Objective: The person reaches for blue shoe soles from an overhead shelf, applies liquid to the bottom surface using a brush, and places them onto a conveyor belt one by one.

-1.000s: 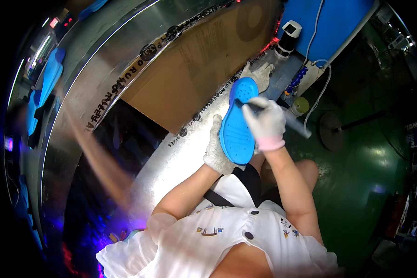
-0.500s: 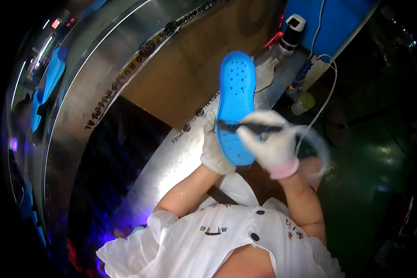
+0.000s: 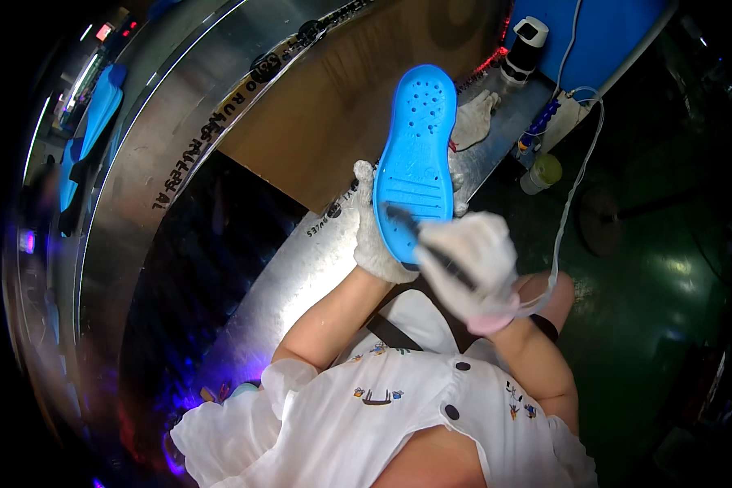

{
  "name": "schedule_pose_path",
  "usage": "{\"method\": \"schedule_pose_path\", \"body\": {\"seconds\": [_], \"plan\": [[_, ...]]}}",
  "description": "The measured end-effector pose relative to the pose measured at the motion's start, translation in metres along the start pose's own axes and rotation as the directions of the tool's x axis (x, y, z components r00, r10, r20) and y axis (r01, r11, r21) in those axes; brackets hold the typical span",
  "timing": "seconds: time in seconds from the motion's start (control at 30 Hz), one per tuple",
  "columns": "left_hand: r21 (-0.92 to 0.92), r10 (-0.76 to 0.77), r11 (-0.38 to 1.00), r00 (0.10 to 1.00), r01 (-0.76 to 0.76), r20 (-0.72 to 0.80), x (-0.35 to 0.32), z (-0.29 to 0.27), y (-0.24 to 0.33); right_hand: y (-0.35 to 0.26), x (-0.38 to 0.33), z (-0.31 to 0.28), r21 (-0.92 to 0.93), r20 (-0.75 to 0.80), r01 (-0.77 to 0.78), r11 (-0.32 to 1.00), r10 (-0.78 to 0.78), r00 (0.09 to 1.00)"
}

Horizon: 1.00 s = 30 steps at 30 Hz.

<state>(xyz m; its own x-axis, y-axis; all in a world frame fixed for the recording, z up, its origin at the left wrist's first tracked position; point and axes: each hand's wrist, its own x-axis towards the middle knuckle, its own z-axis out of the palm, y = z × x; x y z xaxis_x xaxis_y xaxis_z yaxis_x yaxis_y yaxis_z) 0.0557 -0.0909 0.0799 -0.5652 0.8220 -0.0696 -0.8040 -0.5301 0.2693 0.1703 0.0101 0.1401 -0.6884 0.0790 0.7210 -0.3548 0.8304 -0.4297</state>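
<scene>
Bright blue foam shoe sole point(image 3: 416, 159), elongated, perforated with small holes at the toe end and ribbed across the heel end, held up in front of the chest, toe pointing away from the person and tilted slightly right, above the near edge of the curved shiny metal desk point(image 3: 301, 268). Left hand point(image 3: 374, 232), in a white knit glove, grips the sole from the left side and underneath at the heel; fingers wrapped around the edge, clenched on it. Right hand point(image 3: 473, 264), also in a white glove, somewhat blurred, sits just below and right of the heel; its fingers are closed around a thin dark stick-like tool point(image 3: 431, 248) whose tip rests on the ribbed heel area. Both forearms rise from the lower edge, bare, elbows bent, wrists close together. A thin white cord point(image 3: 573, 187) runs from near the right wrist up toward the far right. Beyond the sole, a brown flat board point(image 3: 342, 89) lies on the desk. A crumpled white glove or cloth point(image 3: 473, 118) lies just past the toe. Further out: a small dark bottle with a white cap point(image 3: 525, 49); a small yellow-lidded jar point(image 3: 542, 172), contents not visible. Dark green floor point(image 3: 659, 268) at right.
</scene>
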Motion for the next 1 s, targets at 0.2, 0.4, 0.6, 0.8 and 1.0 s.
{"method": "schedule_pose_path", "body": {"seconds": [0.2, 0.4, 0.6, 0.8, 1.0], "plan": [[0.024, 0.019, 1.000, 1.000, -0.019, 0.023, 0.004, -0.008, 0.010, 0.003, -0.002, 0.003, 0.346, 0.009, -0.512, 0.786, 0.543, 0.840], [-0.024, -0.230, 0.971, 0.962, 0.236, 0.145, 0.014, -0.011, 0.032, -0.014, -0.008, 0.006, 0.423, 0.165, -0.434, 0.796, 0.403, 0.900], [0.167, -0.464, 0.876, 0.885, 0.452, 0.042, 0.025, -0.015, 0.056, 0.007, 0.005, -0.016, 0.049, 0.429, 0.258, 0.965, -0.253, 0.867], [0.492, -0.429, 0.775, 0.902, 0.397, -0.054, 0.044, -0.029, 0.067, 0.024, 0.011, -0.009, 0.308, 0.316, 0.004, 0.951, -0.106, 0.943], [0.596, -0.449, 0.656, 0.874, 0.462, -0.184, 0.034, 0.001, 0.076, -0.007, 0.017, -0.030, 0.182, 0.436, 0.005, 0.983, -0.086, 0.896]]}}
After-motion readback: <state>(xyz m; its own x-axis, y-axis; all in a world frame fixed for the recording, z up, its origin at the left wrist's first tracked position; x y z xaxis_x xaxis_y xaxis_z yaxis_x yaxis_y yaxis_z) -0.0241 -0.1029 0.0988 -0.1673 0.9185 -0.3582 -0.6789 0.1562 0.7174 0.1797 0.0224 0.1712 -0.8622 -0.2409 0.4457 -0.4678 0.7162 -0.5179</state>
